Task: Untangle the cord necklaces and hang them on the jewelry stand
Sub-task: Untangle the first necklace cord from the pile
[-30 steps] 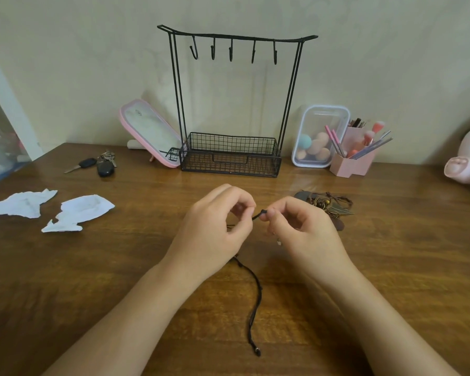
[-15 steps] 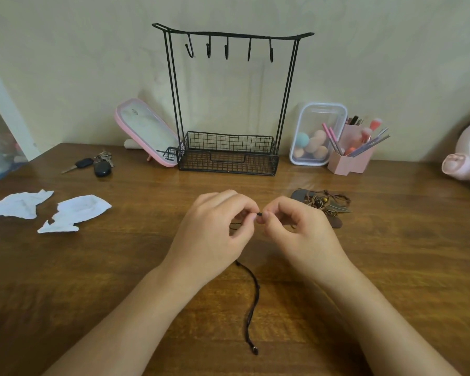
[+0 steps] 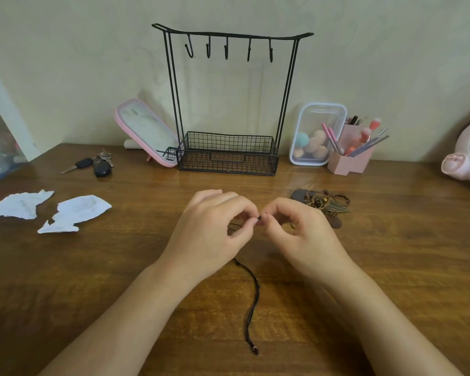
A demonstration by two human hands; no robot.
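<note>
My left hand [image 3: 210, 234] and my right hand [image 3: 300, 234] meet fingertip to fingertip at the table's middle, both pinching a thin black cord necklace [image 3: 253, 302]. Its loose tail runs down the wooden table [image 3: 391, 253] toward me and ends in a small bead. A brown tangle of cord necklaces [image 3: 324, 204] with beads and metal leaf charms lies just right of my right hand. The black wire jewelry stand [image 3: 228, 153] rises against the wall behind my hands, and its several hooks hang bare.
Left of the stand lean a pink mirror [image 3: 145, 131] and a bunch of car keys [image 3: 92, 165]. Torn white paper [image 3: 73, 213] lies at the left. A clear box of sponges [image 3: 315, 134], a pink brush holder [image 3: 350, 156] and a pink fan [image 3: 467, 156] sit at the right.
My two hands have drawn closer, so the short piece of cord seen between the fingertips is now almost hidden. The tail on the table has barely shifted.
</note>
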